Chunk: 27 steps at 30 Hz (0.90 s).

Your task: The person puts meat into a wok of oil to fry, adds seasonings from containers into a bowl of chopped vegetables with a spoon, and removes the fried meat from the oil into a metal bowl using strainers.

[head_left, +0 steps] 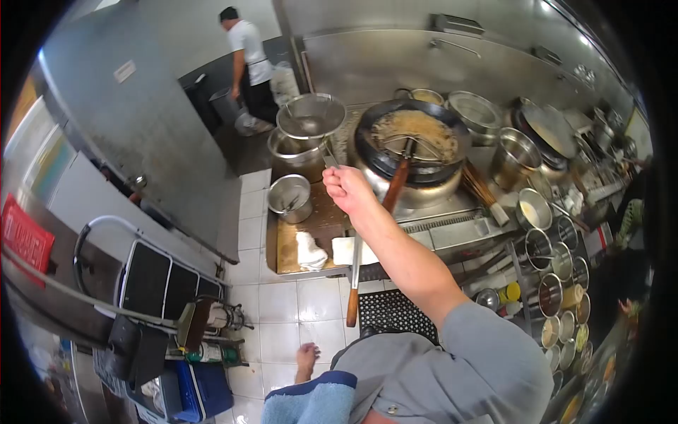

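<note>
My right hand (346, 187) is closed around the metal handle of a round wire-mesh strainer (311, 115). The strainer sits over a tall steel pot (300, 154); whether it touches the rim I cannot tell. Below my forearm shows a metal shaft with a wooden end (352, 307); its link to the strainer is hidden. Right of my hand, a large wok (364, 131) holds brownish, foamy liquid. A tool with a wooden handle (400, 180) rests across it. My left hand (306, 355) hangs low by my side, holding nothing, fingers loosely apart.
A steel pot (290, 198) with a utensil inside and white cloths (309, 252) are on the counter. A bamboo brush (484, 194) lies right of the wok. Several seasoning containers (551, 293) line the right. A folding ladder (145, 275) stands left. Another person (248, 60) is behind.
</note>
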Tool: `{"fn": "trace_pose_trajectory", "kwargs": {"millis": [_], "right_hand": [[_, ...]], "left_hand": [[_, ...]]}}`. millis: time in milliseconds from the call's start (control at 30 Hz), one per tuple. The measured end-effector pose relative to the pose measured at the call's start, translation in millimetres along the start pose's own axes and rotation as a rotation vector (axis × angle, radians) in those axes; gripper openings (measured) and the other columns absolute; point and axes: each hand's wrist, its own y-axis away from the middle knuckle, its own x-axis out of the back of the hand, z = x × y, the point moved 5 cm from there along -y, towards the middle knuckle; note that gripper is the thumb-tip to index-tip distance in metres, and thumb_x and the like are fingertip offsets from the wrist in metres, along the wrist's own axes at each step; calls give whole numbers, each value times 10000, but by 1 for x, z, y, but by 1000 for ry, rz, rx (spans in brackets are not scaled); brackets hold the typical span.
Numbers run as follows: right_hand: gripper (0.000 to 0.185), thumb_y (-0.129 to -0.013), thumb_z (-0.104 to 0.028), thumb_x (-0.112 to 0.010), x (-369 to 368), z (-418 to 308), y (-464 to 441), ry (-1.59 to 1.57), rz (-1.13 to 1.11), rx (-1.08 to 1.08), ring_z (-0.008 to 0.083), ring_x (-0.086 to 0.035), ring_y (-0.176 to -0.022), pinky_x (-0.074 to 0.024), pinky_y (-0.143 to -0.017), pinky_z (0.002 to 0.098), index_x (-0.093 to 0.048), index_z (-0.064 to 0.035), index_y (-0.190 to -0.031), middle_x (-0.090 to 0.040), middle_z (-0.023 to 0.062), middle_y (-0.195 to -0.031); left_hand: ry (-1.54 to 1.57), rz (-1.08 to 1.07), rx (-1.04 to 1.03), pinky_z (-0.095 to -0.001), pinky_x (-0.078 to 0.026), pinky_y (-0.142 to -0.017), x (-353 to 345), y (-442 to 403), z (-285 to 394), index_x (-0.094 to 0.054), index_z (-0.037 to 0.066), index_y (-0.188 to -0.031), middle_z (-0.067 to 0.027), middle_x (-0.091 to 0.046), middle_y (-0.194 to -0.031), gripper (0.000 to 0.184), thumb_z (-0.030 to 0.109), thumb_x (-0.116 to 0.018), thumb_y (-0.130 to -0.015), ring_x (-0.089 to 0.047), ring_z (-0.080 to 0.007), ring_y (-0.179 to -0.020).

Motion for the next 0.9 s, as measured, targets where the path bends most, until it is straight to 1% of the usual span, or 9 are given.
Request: {"fn": "trace_pose_trajectory", "kwargs": {"millis": [100, 200, 333, 467, 533, 600, 700, 833, 900], "right_hand": [[171, -824, 73, -404, 21, -58, 61, 96, 168, 208, 73, -342, -463, -220, -349, 207, -396, 25, -989, -485, 98, -742], [321, -810, 78, -432, 83, -138, 97, 414, 122, 283, 54, -360, -480, -243, -357, 187, -380, 11, -1120, -502, 95, -813], [369, -790, 63, -438, 138, -239, 169, 762, 233, 331, 32, -345, -478, -253, -367, 173, -406, -23, -1148, -494, 57, -813], [334, -803, 23, -426, 170, -293, 210, 1164, 437, 320, 36, -352, -473, -269, -372, 179, -462, -44, -1128, -480, 6, -770], [332, -819, 6, -417, 177, -307, 219, 1296, 507, 329, 54, -382, -510, -300, -409, 206, -471, -13, -1146, -499, 15, -764], [376, -823, -6, -419, 175, -314, 228, 1414, 521, 316, 80, -417, -556, -341, -463, 232, -457, 15, -1197, -535, 37, -786], [391, -819, -7, -423, 180, -320, 227, 1495, 513, 285, 80, -423, -561, -347, -471, 236, -452, 17, -1209, -536, 41, -778], [362, -806, 2, -428, 185, -323, 219, 1506, 528, 284, 80, -414, -503, -325, -426, 232, -474, 14, -1165, -527, 37, -751], [312, -795, 10, -432, 193, -327, 207, 1509, 488, 248, 68, -394, -443, -293, -375, 219, -501, 9, -1099, -510, 26, -726]], "left_hand": [[-310, 106, -443, -265, -474, -613, -6, 10, 116, -577, -39, -918, -88, -630, -776, 166, 105, -517, -863, -589, -135, -685], [-339, 112, -714, -277, -475, -650, -52, 50, 243, -585, -34, -970, -104, -642, -780, 200, 119, -557, -844, -597, -145, -705], [-551, -39, -1095, -343, -458, -773, -160, 134, 382, -584, -27, -981, -173, -621, -935, 245, 138, -603, -800, -592, -251, -867], [-870, -35, -1377, -440, -415, -837, -270, 146, 435, -536, 8, -1079, -202, -569, -992, 374, 190, -616, -763, -521, -370, -932], [-1223, 26, -1220, -481, -432, -804, -314, 126, 444, -425, 39, -1217, -217, -534, -1045, 511, 188, -596, -760, -503, -379, -994], [-1493, 161, -1131, -432, -482, -779, -345, 78, 441, -308, 63, -1323, -211, -537, -1047, 588, 150, -540, -790, -546, -324, -1000], [-1536, 118, -993, -418, -512, -745, -361, 59, 457, -257, 51, -1359, -232, -553, -1059, 554, 120, -434, -839, -607, -352, -891], [-1625, 110, -1047, -424, -518, -724, -350, 94, 492, -318, 34, -1321, -243, -571, -1012, 492, 105, -416, -844, -623, -354, -853], [-1619, 80, -1057, -454, -497, -763, -342, 119, 519, -430, 30, -1199, -250, -596, -937, 407, 111, -457, -800, -606, -388, -871]]}}
